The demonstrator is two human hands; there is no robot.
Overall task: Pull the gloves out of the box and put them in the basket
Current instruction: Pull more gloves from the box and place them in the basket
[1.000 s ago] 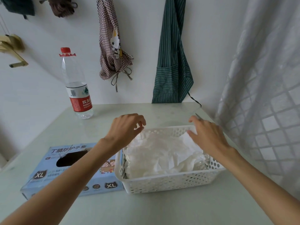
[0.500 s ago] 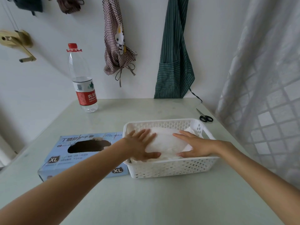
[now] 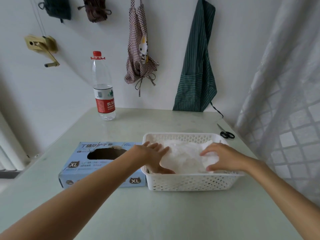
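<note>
A white perforated basket (image 3: 190, 181) stands on the pale green table, right of centre. A heap of white gloves (image 3: 183, 155) fills it. My left hand (image 3: 154, 157) lies flat on the left side of the heap, fingers straight, thumb low by the basket's front wall. On the heap's right side rests my right hand (image 3: 223, 157), its fingers slightly bent and pressing on the gloves. The light blue glove box (image 3: 76, 168) lies flat just left of the basket, touching it. Its dark oval opening faces up, and my left forearm crosses its right end.
A water bottle (image 3: 103, 94) with a red cap and label stands at the back left of the table. Black scissors (image 3: 226, 134) lie behind the basket near the right edge. Two aprons hang on the wall behind. A white curtain hangs at the right.
A second ago both hands hovered over the basket's rim. They then came down onto the gloves and now press on the heap, which lies flatter.
</note>
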